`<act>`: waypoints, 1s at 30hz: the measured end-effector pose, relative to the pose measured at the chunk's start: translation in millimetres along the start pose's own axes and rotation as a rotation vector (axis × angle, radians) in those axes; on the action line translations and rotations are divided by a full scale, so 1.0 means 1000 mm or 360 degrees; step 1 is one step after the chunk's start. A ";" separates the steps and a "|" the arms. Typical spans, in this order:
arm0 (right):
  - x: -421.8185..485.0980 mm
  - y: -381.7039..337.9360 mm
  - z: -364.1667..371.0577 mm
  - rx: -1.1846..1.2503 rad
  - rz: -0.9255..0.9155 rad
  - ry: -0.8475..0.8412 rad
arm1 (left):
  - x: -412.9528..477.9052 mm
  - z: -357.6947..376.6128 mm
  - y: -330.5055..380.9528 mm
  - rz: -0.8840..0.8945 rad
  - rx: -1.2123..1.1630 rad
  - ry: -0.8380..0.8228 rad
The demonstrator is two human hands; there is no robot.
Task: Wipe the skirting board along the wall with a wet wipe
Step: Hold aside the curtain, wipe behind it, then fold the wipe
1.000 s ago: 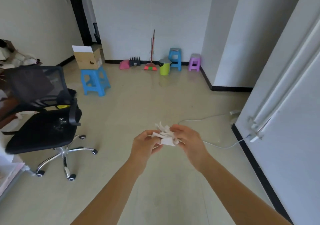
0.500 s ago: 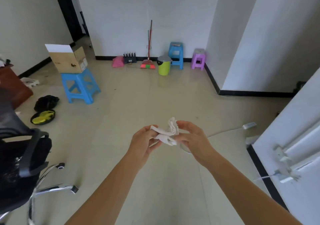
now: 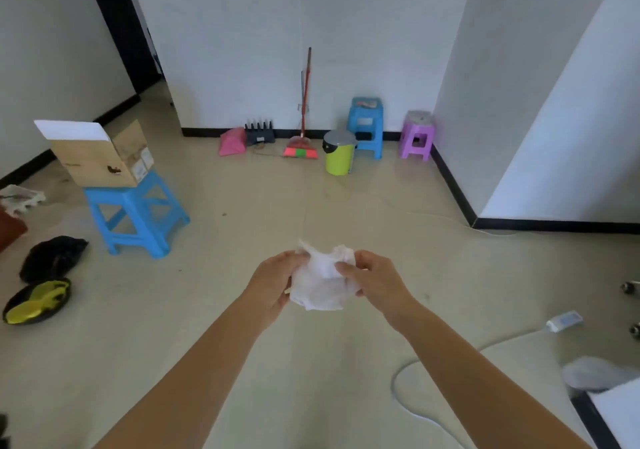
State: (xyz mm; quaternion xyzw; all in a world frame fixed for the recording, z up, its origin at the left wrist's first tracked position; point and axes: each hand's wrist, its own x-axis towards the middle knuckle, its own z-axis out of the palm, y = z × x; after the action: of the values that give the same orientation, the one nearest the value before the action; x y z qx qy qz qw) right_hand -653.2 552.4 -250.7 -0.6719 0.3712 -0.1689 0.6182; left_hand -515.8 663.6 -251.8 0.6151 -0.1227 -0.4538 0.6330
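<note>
The wet wipe point(image 3: 322, 286) could tear, or bunch into a useless wad, if the hands pull unevenly while opening it. It could also slip to the floor point(image 3: 207, 310). The left hand point(image 3: 273, 282) and right hand point(image 3: 377, 282) each have a grip pinching one edge. It looks white, crumpled and partly unfolded, and is held in mid-air, well apart from the black skirting board point(image 3: 450, 185).

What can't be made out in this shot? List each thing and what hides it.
Head view:
- wet wipe: crumpled; the left hand and right hand gripping it cover its side edges.
- skirting board: far stretch partly hidden behind pink dustpan, green bin, far blue stool.
- pale object, lower right: too blurred to identify.
- small wheels: cut off by right edge.
</note>
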 end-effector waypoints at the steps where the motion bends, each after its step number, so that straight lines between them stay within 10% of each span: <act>1: 0.023 -0.006 -0.006 0.0035 0.0035 0.0046 | 0.027 0.003 0.013 -0.0012 0.0017 -0.0015; 16: 0.436 -0.047 -0.175 0.0349 0.0371 0.0210 | 0.460 0.151 0.130 -0.0219 0.0039 -0.0190; 30: 0.818 -0.122 -0.339 -0.0474 0.0142 0.0456 | 0.830 0.252 0.232 -0.0289 0.0454 0.0150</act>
State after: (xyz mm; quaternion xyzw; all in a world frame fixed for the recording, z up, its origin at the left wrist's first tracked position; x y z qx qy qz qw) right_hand -304.6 -271.0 -263.1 -0.7078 0.5055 -0.1787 0.4599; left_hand -134.2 -145.9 -326.2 0.7278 -0.0999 -0.4577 0.5008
